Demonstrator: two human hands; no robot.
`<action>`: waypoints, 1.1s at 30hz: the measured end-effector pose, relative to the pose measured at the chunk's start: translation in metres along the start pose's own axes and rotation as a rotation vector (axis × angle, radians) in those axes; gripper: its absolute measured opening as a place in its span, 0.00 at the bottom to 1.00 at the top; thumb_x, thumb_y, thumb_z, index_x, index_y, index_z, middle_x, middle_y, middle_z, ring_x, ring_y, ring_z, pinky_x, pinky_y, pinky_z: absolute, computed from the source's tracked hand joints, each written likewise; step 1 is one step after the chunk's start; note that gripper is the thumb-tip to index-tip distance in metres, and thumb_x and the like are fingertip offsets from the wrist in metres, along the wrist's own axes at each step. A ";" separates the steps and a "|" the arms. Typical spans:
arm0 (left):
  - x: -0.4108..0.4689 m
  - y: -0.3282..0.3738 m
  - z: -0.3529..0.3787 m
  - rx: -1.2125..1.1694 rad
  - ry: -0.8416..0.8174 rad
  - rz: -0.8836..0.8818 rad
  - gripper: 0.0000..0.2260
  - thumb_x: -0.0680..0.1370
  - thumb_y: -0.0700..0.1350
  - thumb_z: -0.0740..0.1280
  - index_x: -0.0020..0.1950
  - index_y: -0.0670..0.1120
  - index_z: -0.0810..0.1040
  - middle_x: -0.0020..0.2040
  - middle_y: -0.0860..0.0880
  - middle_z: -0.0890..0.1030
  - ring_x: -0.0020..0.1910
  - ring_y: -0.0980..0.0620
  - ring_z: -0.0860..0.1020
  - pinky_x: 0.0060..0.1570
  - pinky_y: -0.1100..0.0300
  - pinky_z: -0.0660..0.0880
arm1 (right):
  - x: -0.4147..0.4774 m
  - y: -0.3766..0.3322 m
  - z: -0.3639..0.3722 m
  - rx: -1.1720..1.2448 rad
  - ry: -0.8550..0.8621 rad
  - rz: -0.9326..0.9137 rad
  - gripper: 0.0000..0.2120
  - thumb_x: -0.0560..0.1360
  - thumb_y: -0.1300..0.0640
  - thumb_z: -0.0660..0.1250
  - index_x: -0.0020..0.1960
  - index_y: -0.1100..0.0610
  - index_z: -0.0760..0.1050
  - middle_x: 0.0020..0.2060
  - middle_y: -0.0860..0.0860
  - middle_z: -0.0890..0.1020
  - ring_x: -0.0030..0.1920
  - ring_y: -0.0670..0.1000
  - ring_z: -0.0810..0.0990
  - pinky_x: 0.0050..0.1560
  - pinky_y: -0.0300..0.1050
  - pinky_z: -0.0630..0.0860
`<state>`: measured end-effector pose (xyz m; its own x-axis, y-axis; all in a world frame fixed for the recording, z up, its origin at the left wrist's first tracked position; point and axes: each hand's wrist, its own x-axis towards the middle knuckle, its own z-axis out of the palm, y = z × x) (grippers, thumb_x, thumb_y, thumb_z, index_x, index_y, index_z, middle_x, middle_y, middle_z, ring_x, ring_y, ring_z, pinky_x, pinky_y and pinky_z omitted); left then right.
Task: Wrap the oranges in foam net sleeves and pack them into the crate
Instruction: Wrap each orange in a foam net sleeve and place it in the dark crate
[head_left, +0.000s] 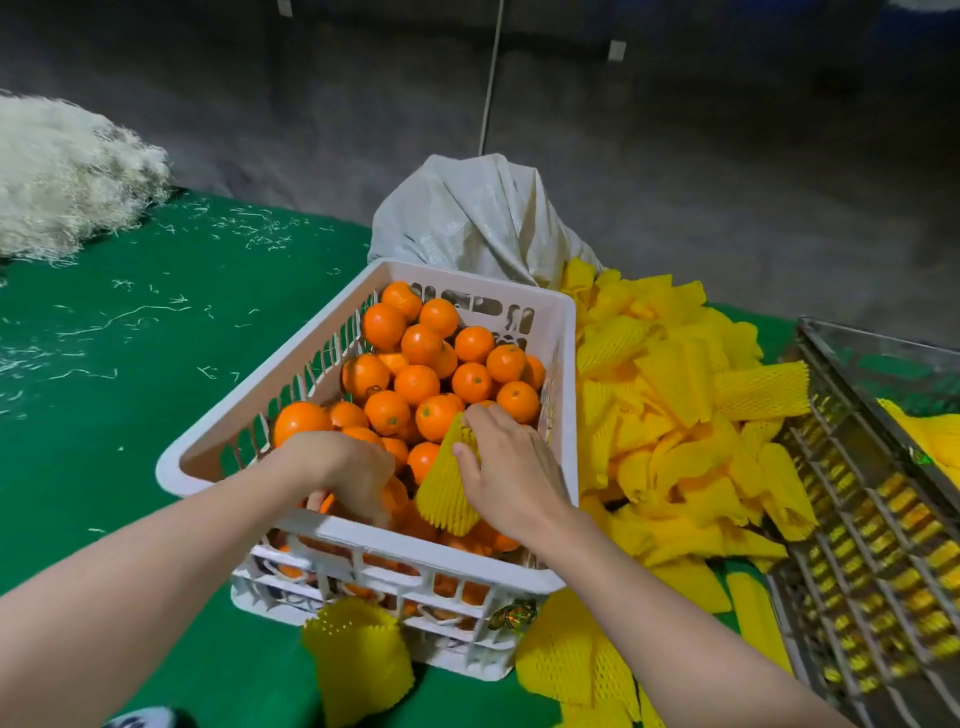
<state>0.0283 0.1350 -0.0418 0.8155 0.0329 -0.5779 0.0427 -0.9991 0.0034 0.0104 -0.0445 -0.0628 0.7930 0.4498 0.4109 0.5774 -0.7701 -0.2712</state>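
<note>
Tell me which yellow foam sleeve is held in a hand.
The foam sleeve over the white crate, gripped by the right hand. The others lie loose on the table, outside it. The left hand grips an orange.

White crate (415, 552) on the green table cover (130, 395) holds loose, unwrapped oranges (416, 384). Left hand (348, 470) is down among the oranges at the near end, fingers curled, grip hidden. Right hand (514, 467) pinches a yellow foam net sleeve (441, 499) over the fruit; a heap of sleeves (675, 410) lies just right of the crate.
</note>
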 end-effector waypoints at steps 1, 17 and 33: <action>0.003 -0.004 0.000 -0.053 -0.066 0.113 0.15 0.77 0.51 0.64 0.58 0.44 0.74 0.53 0.45 0.76 0.54 0.44 0.77 0.51 0.53 0.75 | 0.000 0.001 0.001 0.042 0.023 -0.006 0.09 0.79 0.53 0.57 0.57 0.56 0.68 0.51 0.52 0.73 0.48 0.57 0.73 0.44 0.48 0.64; -0.024 0.057 -0.014 -2.023 -0.233 0.490 0.23 0.64 0.50 0.71 0.58 0.47 0.74 0.48 0.36 0.81 0.35 0.39 0.81 0.31 0.57 0.79 | -0.008 0.056 -0.088 1.267 0.281 0.359 0.09 0.65 0.62 0.62 0.30 0.51 0.77 0.27 0.47 0.77 0.29 0.45 0.75 0.31 0.35 0.71; -0.047 0.212 0.012 -2.078 -0.153 0.591 0.14 0.78 0.39 0.63 0.63 0.48 0.75 0.38 0.43 0.84 0.35 0.46 0.83 0.32 0.54 0.80 | -0.081 0.096 -0.127 1.043 0.006 0.424 0.14 0.73 0.73 0.60 0.38 0.56 0.75 0.31 0.49 0.75 0.32 0.43 0.71 0.36 0.37 0.67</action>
<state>-0.0080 -0.0787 -0.0237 0.9306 -0.2932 -0.2191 0.3543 0.5706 0.7409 -0.0227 -0.2124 -0.0115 0.9644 0.2378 0.1159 0.1439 -0.1041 -0.9841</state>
